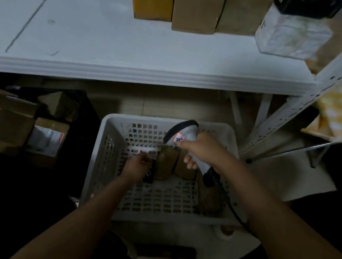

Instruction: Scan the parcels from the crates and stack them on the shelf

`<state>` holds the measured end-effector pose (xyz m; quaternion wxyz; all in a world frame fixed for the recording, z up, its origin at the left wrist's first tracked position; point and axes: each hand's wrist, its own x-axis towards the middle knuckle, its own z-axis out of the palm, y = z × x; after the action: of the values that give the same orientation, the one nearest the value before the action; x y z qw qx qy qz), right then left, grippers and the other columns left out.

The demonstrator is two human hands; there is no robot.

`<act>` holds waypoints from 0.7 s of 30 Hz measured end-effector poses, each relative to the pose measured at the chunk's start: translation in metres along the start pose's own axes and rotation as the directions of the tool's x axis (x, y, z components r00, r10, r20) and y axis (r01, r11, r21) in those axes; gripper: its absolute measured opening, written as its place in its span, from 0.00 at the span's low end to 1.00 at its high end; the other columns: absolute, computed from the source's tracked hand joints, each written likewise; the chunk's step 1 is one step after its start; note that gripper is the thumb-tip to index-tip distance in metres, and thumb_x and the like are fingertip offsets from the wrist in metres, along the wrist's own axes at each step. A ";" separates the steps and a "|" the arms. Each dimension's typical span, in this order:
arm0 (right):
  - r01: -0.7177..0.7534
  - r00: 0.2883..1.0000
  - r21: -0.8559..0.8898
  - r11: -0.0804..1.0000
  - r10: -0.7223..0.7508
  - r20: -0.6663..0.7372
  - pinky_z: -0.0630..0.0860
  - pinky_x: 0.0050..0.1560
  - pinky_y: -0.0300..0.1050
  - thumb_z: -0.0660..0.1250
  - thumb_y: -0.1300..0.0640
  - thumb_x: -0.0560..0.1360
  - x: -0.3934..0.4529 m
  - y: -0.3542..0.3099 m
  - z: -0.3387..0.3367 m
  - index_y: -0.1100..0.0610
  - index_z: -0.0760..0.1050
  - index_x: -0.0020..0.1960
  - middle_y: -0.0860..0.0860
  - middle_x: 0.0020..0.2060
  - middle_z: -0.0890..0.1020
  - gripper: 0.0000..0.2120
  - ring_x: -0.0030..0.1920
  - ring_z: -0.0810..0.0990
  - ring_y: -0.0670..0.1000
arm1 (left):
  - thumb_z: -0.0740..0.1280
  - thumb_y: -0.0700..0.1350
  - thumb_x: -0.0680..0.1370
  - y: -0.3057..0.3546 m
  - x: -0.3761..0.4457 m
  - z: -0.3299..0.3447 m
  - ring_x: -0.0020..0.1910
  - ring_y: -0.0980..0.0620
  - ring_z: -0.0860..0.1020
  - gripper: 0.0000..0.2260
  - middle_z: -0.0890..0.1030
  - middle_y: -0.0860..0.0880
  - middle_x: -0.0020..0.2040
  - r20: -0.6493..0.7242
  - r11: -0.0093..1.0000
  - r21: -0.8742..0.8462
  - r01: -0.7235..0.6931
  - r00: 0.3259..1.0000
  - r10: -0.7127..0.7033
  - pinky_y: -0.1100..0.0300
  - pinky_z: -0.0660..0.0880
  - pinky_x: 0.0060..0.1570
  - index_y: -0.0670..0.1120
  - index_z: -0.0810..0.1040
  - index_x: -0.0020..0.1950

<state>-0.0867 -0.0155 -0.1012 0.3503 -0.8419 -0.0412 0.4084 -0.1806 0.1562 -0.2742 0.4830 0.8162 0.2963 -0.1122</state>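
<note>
A white slatted crate (105,141) stands on the floor below the shelf. Inside it are a few brown cardboard parcels (167,162) and a small black parcel (149,174). My left hand (137,166) reaches into the crate and grips the black parcel at its top. My right hand (201,150) holds a white and black barcode scanner (181,134) by its handle, the head hanging over the crate's far side. On the white shelf (133,51) above, several brown boxes (196,5) stand in a row.
A dark crate (82,115) at the left holds more brown parcels (6,132). A clear-wrapped white parcel (290,34) and a black box sit at the shelf's right end. The shelf's perforated white post (319,94) runs down at right. The scanner cable (231,206) trails over the crate rim.
</note>
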 end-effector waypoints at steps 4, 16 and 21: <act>-0.133 0.990 0.080 0.988 0.135 -0.029 0.74 0.32 0.43 0.67 0.48 0.79 0.032 0.039 0.015 0.65 0.78 0.50 0.58 0.30 0.81 0.18 0.28 0.79 0.54 | 0.65 0.43 0.77 -0.039 0.029 0.033 0.62 0.31 0.76 0.18 0.75 0.34 0.64 0.006 0.905 0.422 -0.045 0.999 0.046 0.43 0.75 0.59 0.37 0.76 0.65; -0.342 0.939 0.158 0.926 0.345 0.008 0.73 0.25 0.35 0.69 0.46 0.76 0.093 0.082 0.022 0.61 0.78 0.36 0.52 0.22 0.80 0.19 0.23 0.79 0.48 | 0.62 0.50 0.82 -0.067 0.072 0.047 0.79 0.36 0.51 0.35 0.50 0.40 0.81 0.287 0.326 0.897 -0.299 0.954 0.086 0.39 0.47 0.76 0.41 0.47 0.82; -0.394 0.915 0.206 0.896 0.403 -0.004 0.77 0.31 0.44 0.71 0.42 0.73 0.108 0.088 0.034 0.62 0.78 0.33 0.54 0.22 0.79 0.23 0.23 0.79 0.52 | 0.67 0.52 0.79 -0.061 0.084 0.044 0.77 0.36 0.54 0.40 0.55 0.40 0.78 0.329 0.326 0.887 -0.326 0.943 0.049 0.41 0.46 0.76 0.40 0.48 0.81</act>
<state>-0.0581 -0.0244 -0.2417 0.3434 -0.8019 0.1817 0.4539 -0.1444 0.1717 -0.3802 -0.0261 0.9528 0.0209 -0.3019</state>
